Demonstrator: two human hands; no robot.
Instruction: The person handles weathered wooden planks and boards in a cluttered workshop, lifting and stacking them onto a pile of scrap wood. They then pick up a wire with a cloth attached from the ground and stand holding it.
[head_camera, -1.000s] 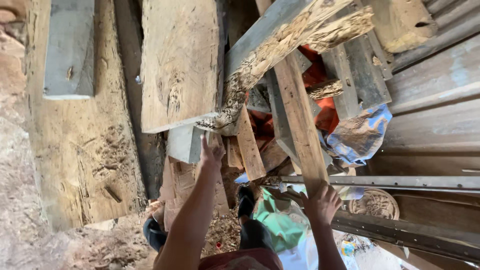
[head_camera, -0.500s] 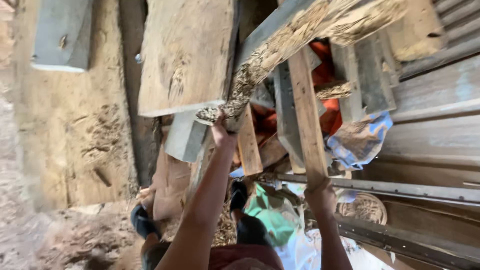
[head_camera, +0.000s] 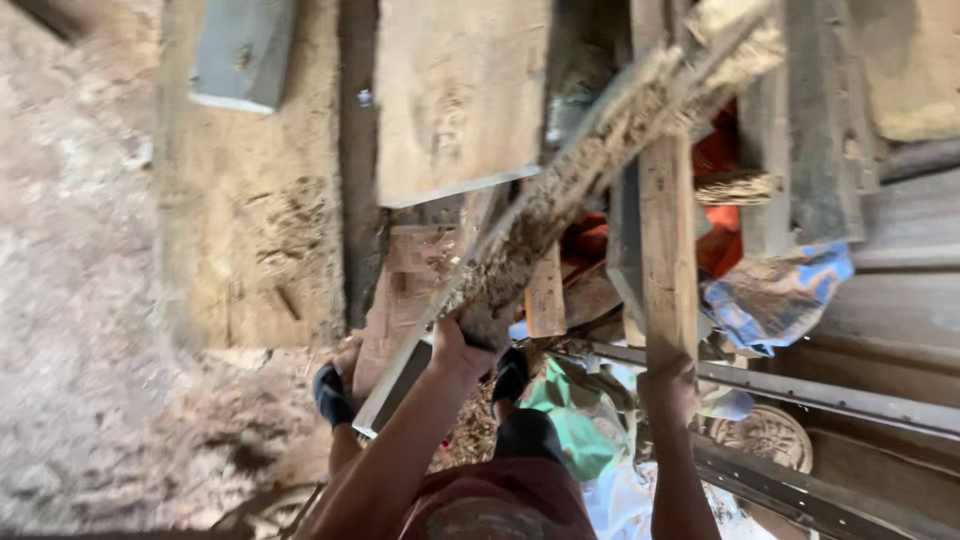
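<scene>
The left hand is gripping the near end of the rotten beam, fingers clenched round its crumbling underside, probably because that end needs support while the far end is lying up across the pile. The right hand is closing on the lower end of the plank, fingers wrapped on the wood, apparently to steady it upright against the stack. The beam is running diagonally from the left hand up to the right, passing over the plank and under the edge of the slab. Blue cloth is lying to the right of the plank; a green bag is lying between the forearms. A metal rail is running below the right hand.

Compared with half a second earlier, the left hand is sitting lower and further left, and the beam's near end is pulled closer to the body; the right hand is holding the same plank
</scene>
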